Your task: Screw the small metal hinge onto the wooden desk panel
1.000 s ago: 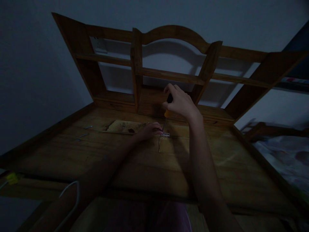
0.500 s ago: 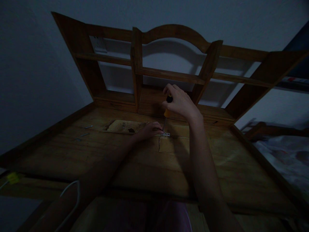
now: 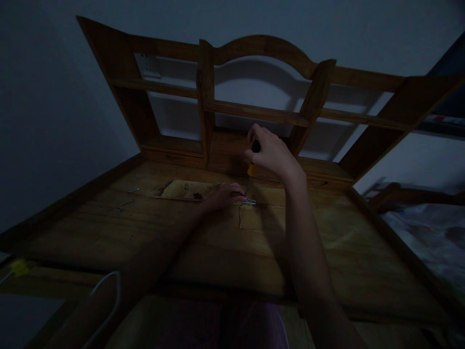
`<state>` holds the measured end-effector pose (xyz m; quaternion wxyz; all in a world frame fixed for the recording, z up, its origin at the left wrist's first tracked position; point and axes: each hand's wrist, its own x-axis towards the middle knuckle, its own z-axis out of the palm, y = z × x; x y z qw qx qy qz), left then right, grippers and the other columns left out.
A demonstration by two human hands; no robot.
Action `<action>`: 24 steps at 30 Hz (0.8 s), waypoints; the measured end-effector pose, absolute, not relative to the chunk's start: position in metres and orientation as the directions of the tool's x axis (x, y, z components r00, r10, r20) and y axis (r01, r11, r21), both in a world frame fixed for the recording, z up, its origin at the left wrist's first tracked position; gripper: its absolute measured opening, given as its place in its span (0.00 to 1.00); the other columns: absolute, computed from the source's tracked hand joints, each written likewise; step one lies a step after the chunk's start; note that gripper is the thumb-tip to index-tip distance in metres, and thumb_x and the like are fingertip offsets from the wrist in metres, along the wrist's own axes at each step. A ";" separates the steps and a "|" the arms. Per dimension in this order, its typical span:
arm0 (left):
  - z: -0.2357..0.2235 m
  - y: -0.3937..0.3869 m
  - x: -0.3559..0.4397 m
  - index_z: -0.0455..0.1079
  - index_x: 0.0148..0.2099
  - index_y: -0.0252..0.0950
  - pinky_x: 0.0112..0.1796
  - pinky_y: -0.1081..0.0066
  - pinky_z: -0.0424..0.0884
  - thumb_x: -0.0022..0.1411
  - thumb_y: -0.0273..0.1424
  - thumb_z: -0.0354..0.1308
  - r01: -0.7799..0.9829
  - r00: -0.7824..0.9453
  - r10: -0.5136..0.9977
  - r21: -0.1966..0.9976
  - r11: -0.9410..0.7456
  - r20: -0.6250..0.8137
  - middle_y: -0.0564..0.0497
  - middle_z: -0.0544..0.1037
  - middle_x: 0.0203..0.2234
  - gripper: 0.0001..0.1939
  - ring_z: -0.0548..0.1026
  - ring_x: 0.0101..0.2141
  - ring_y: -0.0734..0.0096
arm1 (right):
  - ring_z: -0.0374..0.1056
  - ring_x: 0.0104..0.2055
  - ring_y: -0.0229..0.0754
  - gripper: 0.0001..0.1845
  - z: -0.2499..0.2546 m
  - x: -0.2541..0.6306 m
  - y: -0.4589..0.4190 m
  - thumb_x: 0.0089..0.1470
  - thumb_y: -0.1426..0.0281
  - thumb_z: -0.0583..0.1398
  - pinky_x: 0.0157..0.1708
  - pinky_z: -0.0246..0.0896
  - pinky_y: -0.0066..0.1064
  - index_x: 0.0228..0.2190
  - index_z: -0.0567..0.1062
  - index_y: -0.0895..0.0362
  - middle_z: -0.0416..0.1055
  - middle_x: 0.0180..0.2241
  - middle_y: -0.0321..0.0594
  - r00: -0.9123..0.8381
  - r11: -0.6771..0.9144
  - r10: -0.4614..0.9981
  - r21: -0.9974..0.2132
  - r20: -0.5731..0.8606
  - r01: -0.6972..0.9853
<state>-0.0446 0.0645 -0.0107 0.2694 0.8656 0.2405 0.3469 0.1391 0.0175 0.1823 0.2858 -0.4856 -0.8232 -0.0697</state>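
Observation:
My right hand (image 3: pixel 272 151) is closed around the handle of a screwdriver (image 3: pixel 252 169), black and yellow, held nearly upright. Its thin shaft runs down to a small metal hinge (image 3: pixel 249 202) on the wooden desktop (image 3: pixel 218 242). Beside the shaft's lower end, the fingers of my left hand (image 3: pixel 230 195) are pinched together at the hinge's left edge. What those fingertips hold is too small and dark to make out. Right below the hinge, a cut line marks the wood.
Several loose metal pieces, thin like screws (image 3: pixel 127 201), lie on the left of the desktop. A wooden shelf unit (image 3: pixel 254 109) rises along the back. Behind my left hand is a pale, stained recess (image 3: pixel 185 190). A white cord (image 3: pixel 118 291) hangs near my left forearm.
My right hand has shifted very slightly around the screwdriver handle, covering more of its top. The left hand and the hinge stay in place.

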 end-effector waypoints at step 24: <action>-0.019 0.072 -0.043 0.78 0.39 0.35 0.42 0.68 0.70 0.68 0.43 0.62 0.192 0.637 0.571 0.610 -0.769 0.518 0.47 0.79 0.36 0.15 0.77 0.38 0.68 | 0.69 0.48 0.54 0.10 0.185 0.137 0.012 0.59 0.66 0.56 0.46 0.61 0.44 0.42 0.72 0.52 0.72 0.46 0.46 -0.361 0.466 0.753 -0.059 0.550 0.883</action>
